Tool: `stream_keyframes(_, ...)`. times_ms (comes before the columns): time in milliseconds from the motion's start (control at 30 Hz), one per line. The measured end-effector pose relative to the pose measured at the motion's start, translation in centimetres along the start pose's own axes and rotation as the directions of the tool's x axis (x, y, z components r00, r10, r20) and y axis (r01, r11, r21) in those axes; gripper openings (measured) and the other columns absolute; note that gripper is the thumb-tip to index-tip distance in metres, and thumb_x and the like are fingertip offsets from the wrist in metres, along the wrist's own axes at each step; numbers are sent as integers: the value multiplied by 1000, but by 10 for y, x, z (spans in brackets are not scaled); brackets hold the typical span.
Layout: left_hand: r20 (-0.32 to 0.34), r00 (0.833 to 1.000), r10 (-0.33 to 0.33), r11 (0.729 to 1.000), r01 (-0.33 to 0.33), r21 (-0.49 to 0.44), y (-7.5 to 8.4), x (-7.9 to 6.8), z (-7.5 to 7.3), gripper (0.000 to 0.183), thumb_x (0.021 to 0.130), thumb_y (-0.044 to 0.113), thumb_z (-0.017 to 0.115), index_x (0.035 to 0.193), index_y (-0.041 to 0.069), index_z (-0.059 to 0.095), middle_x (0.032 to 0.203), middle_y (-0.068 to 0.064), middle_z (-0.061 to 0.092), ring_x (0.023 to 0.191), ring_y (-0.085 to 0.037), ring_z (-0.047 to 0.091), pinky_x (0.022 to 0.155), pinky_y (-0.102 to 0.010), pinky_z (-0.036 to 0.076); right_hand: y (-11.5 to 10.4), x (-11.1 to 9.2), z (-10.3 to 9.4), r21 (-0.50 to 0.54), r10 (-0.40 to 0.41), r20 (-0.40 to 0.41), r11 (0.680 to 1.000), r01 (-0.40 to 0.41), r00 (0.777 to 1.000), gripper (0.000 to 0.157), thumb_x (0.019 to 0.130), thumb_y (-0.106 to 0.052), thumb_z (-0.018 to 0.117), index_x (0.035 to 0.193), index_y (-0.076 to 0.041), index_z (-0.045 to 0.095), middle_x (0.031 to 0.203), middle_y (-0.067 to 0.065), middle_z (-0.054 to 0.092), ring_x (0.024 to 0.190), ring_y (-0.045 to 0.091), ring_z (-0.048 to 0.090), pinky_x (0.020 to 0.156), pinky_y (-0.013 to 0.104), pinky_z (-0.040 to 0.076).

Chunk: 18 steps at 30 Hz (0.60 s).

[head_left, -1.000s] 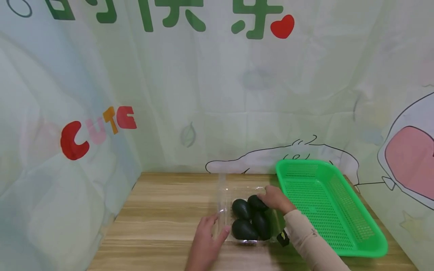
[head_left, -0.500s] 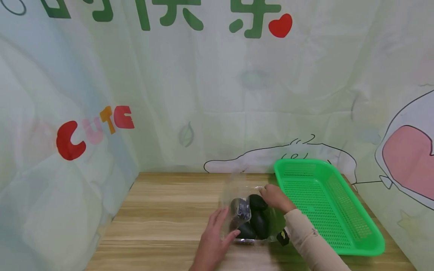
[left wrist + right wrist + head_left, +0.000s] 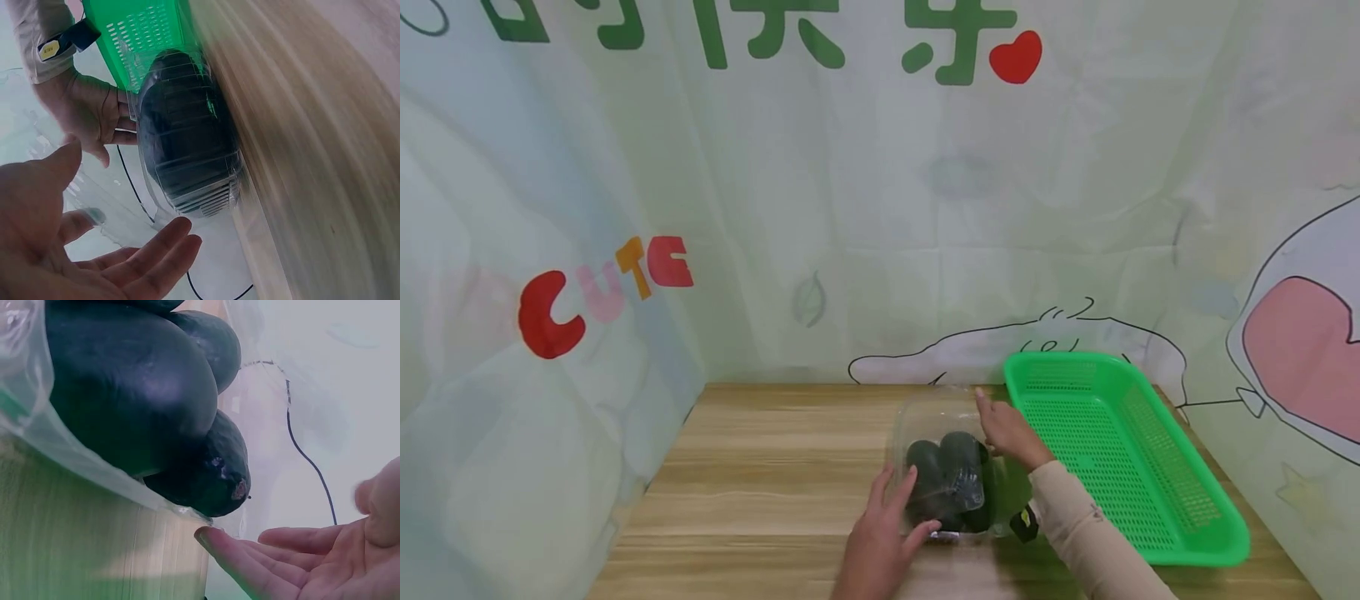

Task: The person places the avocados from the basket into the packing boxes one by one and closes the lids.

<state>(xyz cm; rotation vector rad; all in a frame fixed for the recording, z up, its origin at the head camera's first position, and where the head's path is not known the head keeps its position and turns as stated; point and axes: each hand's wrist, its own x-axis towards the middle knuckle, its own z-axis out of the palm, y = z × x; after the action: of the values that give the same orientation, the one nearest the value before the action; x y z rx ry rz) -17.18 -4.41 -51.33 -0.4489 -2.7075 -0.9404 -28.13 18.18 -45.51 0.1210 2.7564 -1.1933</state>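
Several dark green avocados lie in a clear plastic clamshell box on the wooden table. Its clear lid is tilted over them, partway down from the left. My left hand is at the box's near left side, fingers spread and overlapping the lid's edge; the left wrist view shows its fingers loosely bent. My right hand stands at the far right corner, its fingers extended beside the box. In the right wrist view its fingertips are right at the box's rim, below an avocado.
A green perforated plastic basket stands close to the box on its right. Bare wooden table extends to the left. A printed cloth backdrop hangs behind and along both sides. A black device sits at the right wrist.
The lid has swung from nearly upright at the left to over the avocados. My left hand has moved right with it. The right fingers have come off the far avocado and now extend forward.
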Motion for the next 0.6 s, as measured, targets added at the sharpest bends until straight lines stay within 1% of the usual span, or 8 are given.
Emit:
stream_keyframes(133, 29, 999, -13, 998, 11, 60, 4, 0, 0, 73, 80, 56, 67, 142, 25, 47, 142, -17, 42, 87, -29, 67, 63, -42, 55, 0, 2, -2, -14, -11, 49, 1000, 11, 999, 48, 106, -32, 28, 115, 7, 54, 102, 22, 57, 86, 26, 60, 71, 42, 58)
stream_keyframes(167, 31, 999, -11, 997, 9, 72, 5, 0, -1, 73, 79, 55, 68, 142, 25, 47, 141, -17, 42, 86, -28, 67, 62, -41, 55, -1, 2, -3, -17, -8, 72, 1000, 9, 997, 44, 105, -28, 30, 115, 7, 53, 102, 22, 57, 87, 26, 60, 72, 42, 58)
stream_keyframes(200, 30, 1000, -6, 997, 4, 79, 5, 0, -1, 73, 79, 55, 69, 141, 24, 48, 141, -17, 43, 85, -27, 67, 61, -40, 54, -2, 3, -5, -18, -8, 92, 1000, 9, 996, 42, 105, -25, 31, 121, 7, 52, 105, 22, 57, 87, 27, 60, 71, 41, 58)
stream_keyframes(267, 28, 1000, 1, 995, -4, 97, 6, 0, -2, 73, 78, 55, 70, 141, 24, 49, 141, -17, 43, 84, -27, 67, 60, -39, 54, -3, 5, -9, 0, -14, 141, 1000, 14, 990, 41, 105, -20, 31, 127, 11, 47, 112, 26, 56, 90, 31, 62, 72, 43, 58)
stream_keyframes(367, 26, 1000, 12, 992, -15, 122, 6, -1, -2, 72, 77, 55, 70, 140, 24, 51, 140, -16, 43, 86, -27, 67, 60, -38, 54, -5, 6, -17, 95, -6, 219, 995, -15, 976, 46, 104, -17, 31, 137, 15, 33, 121, 34, 49, 98, 44, 62, 74, 48, 57)
stream_keyframes(433, 26, 1000, 17, 991, -20, 135, 6, -1, -2, 72, 77, 56, 70, 139, 24, 51, 141, -16, 43, 90, -28, 67, 61, -39, 55, -4, 8, -22, 145, -4, 260, 989, -35, 966, 49, 103, -16, 29, 139, 16, 26, 124, 39, 45, 100, 50, 61, 76, 51, 56)
stream_keyframes(533, 23, 999, 22, 988, -25, 154, 6, -2, 0, 72, 76, 56, 71, 138, 25, 53, 142, -14, 42, 94, -29, 66, 61, -40, 55, -2, 12, -28, 183, 21, 297, 980, -78, 955, 53, 102, -17, 29, 142, 16, 20, 128, 43, 44, 101, 51, 61, 77, 52, 56)
stream_keyframes(600, 20, 1000, 24, 984, -27, 178, 5, -2, 1, 72, 75, 57, 72, 137, 26, 54, 142, -13, 41, 94, -29, 66, 61, -40, 55, -1, 16, -29, 174, 39, 306, 980, -96, 951, 53, 101, -17, 28, 142, 16, 22, 127, 42, 46, 100, 49, 62, 76, 50, 56)
